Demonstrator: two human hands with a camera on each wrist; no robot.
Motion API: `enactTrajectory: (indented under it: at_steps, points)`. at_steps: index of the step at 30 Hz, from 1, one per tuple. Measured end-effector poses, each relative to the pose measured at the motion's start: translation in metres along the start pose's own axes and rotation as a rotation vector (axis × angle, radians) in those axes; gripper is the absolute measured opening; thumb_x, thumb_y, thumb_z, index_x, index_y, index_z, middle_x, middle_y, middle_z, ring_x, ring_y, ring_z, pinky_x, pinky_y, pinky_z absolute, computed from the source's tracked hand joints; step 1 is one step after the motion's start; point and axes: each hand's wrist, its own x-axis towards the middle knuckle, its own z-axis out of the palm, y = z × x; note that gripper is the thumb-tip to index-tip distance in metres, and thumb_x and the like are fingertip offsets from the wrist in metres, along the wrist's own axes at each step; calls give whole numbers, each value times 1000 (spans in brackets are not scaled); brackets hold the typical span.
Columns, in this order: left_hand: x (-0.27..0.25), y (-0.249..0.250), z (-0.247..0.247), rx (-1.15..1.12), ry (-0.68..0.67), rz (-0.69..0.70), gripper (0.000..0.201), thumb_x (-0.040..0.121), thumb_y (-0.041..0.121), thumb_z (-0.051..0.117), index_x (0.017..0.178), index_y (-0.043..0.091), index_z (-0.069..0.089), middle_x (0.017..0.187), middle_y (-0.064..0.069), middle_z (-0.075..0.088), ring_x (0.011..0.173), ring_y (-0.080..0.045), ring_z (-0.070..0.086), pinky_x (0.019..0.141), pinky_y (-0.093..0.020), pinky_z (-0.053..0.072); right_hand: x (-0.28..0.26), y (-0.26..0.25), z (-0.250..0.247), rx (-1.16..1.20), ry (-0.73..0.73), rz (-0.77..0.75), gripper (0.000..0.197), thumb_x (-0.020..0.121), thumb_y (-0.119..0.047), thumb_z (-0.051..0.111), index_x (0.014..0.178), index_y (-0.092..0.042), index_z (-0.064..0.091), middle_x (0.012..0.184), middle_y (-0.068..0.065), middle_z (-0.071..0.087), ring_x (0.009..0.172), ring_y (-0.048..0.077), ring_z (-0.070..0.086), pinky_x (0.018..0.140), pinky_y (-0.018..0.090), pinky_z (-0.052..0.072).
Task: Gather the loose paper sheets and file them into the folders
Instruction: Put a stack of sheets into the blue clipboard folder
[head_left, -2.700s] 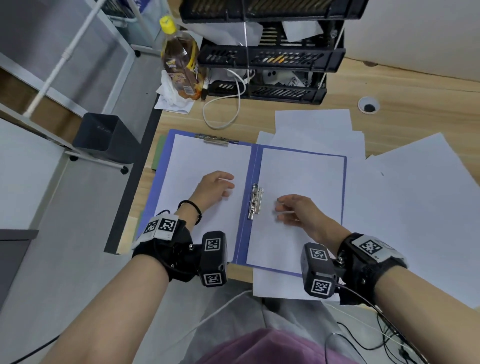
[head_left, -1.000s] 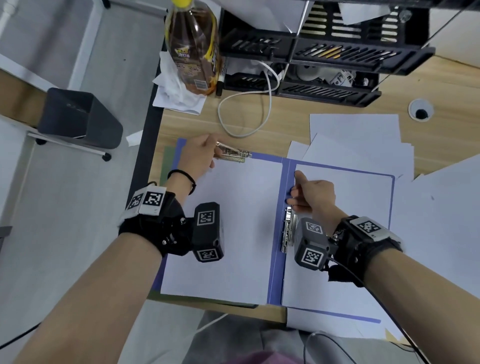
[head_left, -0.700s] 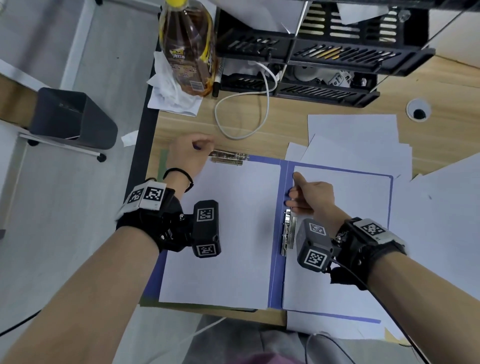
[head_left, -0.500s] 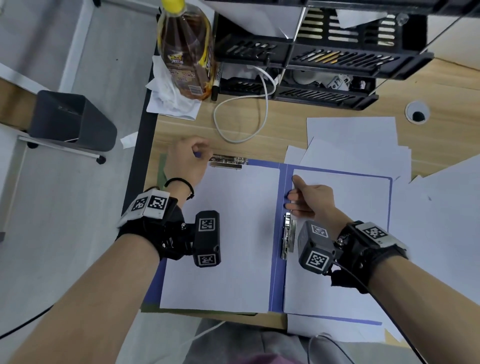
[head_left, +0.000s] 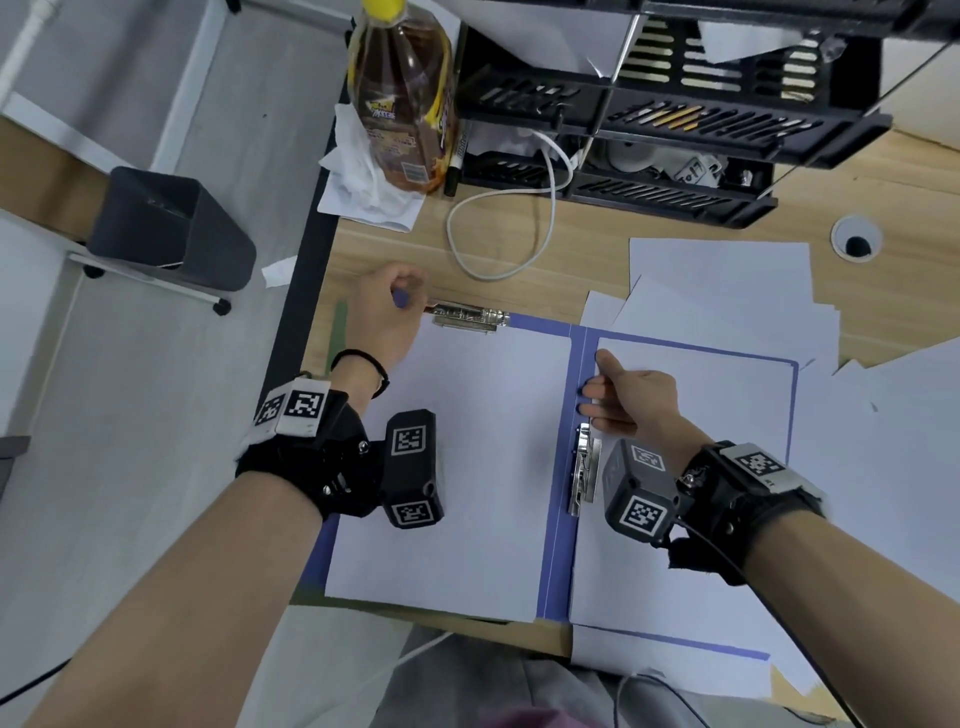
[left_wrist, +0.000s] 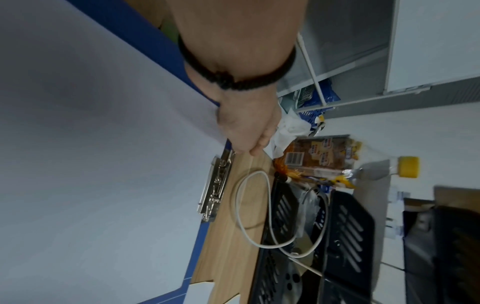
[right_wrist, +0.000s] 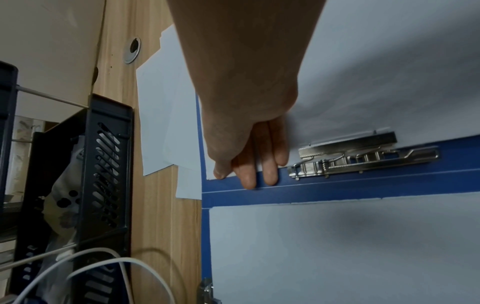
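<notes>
An open blue folder (head_left: 558, 545) lies on the wooden desk with a white sheet (head_left: 483, 467) on its left half and another (head_left: 727, 395) on its right half. A metal clip (head_left: 470, 316) sits at the left half's top edge, a second clip (head_left: 584, 467) by the spine. My left hand (head_left: 402, 291) grips the folder's top-left corner, beside the top clip (left_wrist: 215, 185). My right hand (head_left: 597, 384) lies flat, thumb on the right sheet's top-left corner and straight fingers (right_wrist: 246, 174) over the sheet's edge onto the blue spine. Loose sheets (head_left: 727, 280) lie behind and right of the folder.
A drink bottle (head_left: 402, 98) on tissue, a black tray rack (head_left: 649, 119) and a looped white cable (head_left: 498, 234) stand behind the folder. More large sheets (head_left: 883, 441) cover the desk's right side. The desk's left edge (head_left: 306, 270) runs beside my left hand.
Both hands moved from the middle of the sheets up to the folder's top. In the last second my left hand slid from the top clip to the corner; the right hand stayed put.
</notes>
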Motion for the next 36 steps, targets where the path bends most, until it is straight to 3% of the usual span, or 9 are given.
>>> enactTrajectory:
  at_steps: [5, 9, 14, 18, 20, 22, 27, 32, 36]
  points:
    - [-35, -11, -22, -66, 201, -41, 42, 83, -10, 42, 113, 11, 63, 109, -1, 58, 93, -9, 51, 74, -5, 40, -4, 1, -1, -60, 2, -37, 41, 92, -33, 64, 57, -10, 63, 51, 4, 64, 38, 18, 58, 36, 18, 41]
    - [-72, -30, -33, -102, 155, -211, 45, 83, -9, 40, 121, 9, 57, 123, -5, 57, 106, -12, 52, 84, -18, 40, -10, 7, -6, -84, -104, -39, 51, 98, -23, 55, 48, -15, 61, 56, 6, 60, 31, 15, 47, 34, 18, 39]
    - [-117, -42, -39, -115, 173, -305, 41, 87, -3, 40, 123, 10, 56, 117, -3, 57, 102, -15, 52, 81, -20, 39, -21, 22, -19, -93, -187, -73, 24, 98, -15, 49, 75, -13, 57, 55, 1, 58, 46, 17, 43, 45, 21, 39]
    - [-142, -55, -40, -29, 177, -400, 30, 85, 3, 43, 111, -3, 58, 101, -22, 57, 101, -39, 55, 86, -38, 45, -32, 44, -39, -110, -146, -181, 14, 97, -8, 50, 92, -8, 62, 72, 4, 68, 48, 16, 64, 50, 23, 56]
    - [-153, -53, -43, -44, 182, -378, 20, 78, 10, 43, 88, 1, 59, 88, -24, 52, 79, -43, 48, 79, -40, 45, -34, 53, -47, -91, -165, -204, 12, 98, -7, 48, 101, -8, 60, 81, 5, 67, 56, 17, 66, 55, 24, 58]
    - [-162, -43, -47, -98, 173, -329, 11, 77, 13, 46, 70, 22, 46, 77, -7, 46, 63, -25, 40, 72, -33, 37, -38, 56, -53, -78, -212, -200, 12, 99, -7, 48, 106, -8, 58, 85, 5, 64, 65, 20, 63, 61, 27, 59]
    - [-182, -3, -53, -190, 169, -181, 28, 91, 1, 47, 108, 23, 53, 70, 3, 41, 64, -12, 40, 65, -24, 39, -61, 47, -63, -124, -345, -161, 8, 94, -7, 57, 98, -13, 61, 83, 9, 64, 73, 24, 63, 78, 39, 58]
    - [-220, 61, -37, -288, -35, -129, 26, 93, 28, 43, 113, 42, 52, 86, -11, 58, 73, -21, 50, 63, -31, 39, -96, 46, -88, -126, -535, -237, 19, 94, -15, 61, 112, -13, 62, 104, 10, 62, 88, 29, 66, 84, 45, 58]
    - [-248, 111, -12, -419, -302, -71, 28, 97, 37, 48, 122, 48, 46, 119, 13, 61, 103, -15, 59, 88, -34, 48, -123, 41, -120, -141, -676, -313, 35, 93, -28, 63, 126, -15, 61, 130, 9, 57, 108, 33, 65, 85, 48, 57]
